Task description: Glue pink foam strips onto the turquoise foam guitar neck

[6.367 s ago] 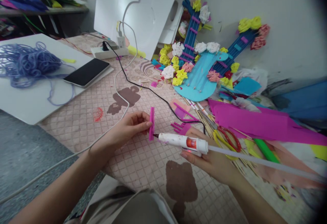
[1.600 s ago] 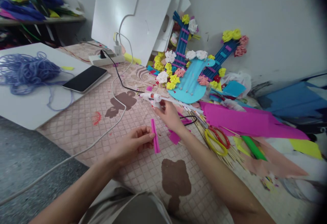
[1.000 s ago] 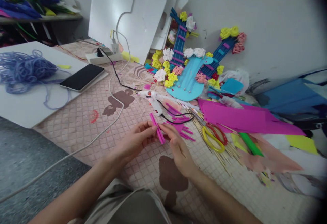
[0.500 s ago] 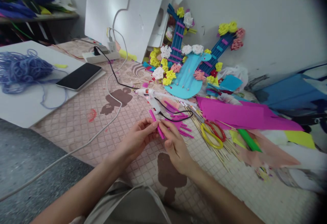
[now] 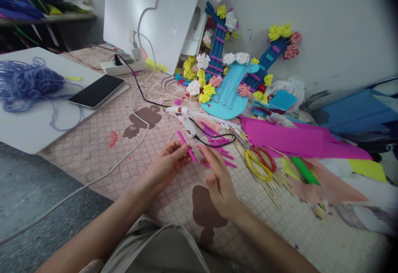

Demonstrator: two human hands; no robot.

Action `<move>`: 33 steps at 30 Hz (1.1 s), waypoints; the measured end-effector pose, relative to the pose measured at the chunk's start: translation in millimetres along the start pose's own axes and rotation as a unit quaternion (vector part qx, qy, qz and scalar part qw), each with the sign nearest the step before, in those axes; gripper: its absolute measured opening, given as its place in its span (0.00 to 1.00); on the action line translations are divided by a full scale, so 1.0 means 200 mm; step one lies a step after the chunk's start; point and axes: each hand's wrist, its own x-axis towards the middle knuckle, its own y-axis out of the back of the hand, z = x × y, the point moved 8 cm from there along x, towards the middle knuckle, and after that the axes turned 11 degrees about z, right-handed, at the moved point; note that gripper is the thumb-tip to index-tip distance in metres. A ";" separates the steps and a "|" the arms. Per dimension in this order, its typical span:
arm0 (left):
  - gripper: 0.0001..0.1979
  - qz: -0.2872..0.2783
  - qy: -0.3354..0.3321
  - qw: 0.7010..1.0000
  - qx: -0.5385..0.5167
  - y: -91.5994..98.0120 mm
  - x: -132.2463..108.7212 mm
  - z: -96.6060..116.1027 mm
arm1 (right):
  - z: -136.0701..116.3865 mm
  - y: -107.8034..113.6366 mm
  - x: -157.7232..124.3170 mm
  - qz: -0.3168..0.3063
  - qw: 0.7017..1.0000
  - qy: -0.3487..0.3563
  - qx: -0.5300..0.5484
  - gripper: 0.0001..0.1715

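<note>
The magenta strip (image 5: 192, 155) is held over the table, just in front of the glue gun (image 5: 188, 126), slanting from far left to near right. My left hand (image 5: 169, 160) has it pinched near mid-length between thumb and fingertips, with no gap left; this hold probably leaves both ends accessible. My right hand (image 5: 221, 184) is apart from the strip, fingers extended, thumb spread from them, nothing visible in its grasp; its fingertips stand just beside the strip, within easy reach, I judge. The glue gun lies on the table, nozzle directed left, a position that likely directs the hot tip away from my fingers. Its black cord (image 5: 143, 94) leads to the power strip (image 5: 120, 68). Several magenta rolls (image 5: 229, 163) lie beyond my right hand, presumably grouped for quick pick-up. The scissors (image 5: 258, 166) rest among thin sticks (image 5: 273, 198) to the right, handles toward me. Markings: no brand, label or lettering is legible; the phone (image 5: 97, 91) at left shows a dark screen, and any print on the gun is too small to read.
</note>
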 end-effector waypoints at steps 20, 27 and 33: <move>0.08 -0.090 0.071 0.993 0.033 -0.07 -0.07 -0.10 | 0.02 -0.02 0.04 0.011 0.998 -0.037 0.043 0.30; 0.08 -0.079 0.071 0.994 0.036 -0.06 -0.06 -0.12 | 0.00 -0.02 0.04 0.004 0.999 -0.015 0.038 0.32; 0.08 -0.097 0.148 0.984 0.018 -0.07 -0.10 -0.16 | 0.15 0.07 0.06 0.126 0.959 -0.187 0.171 0.21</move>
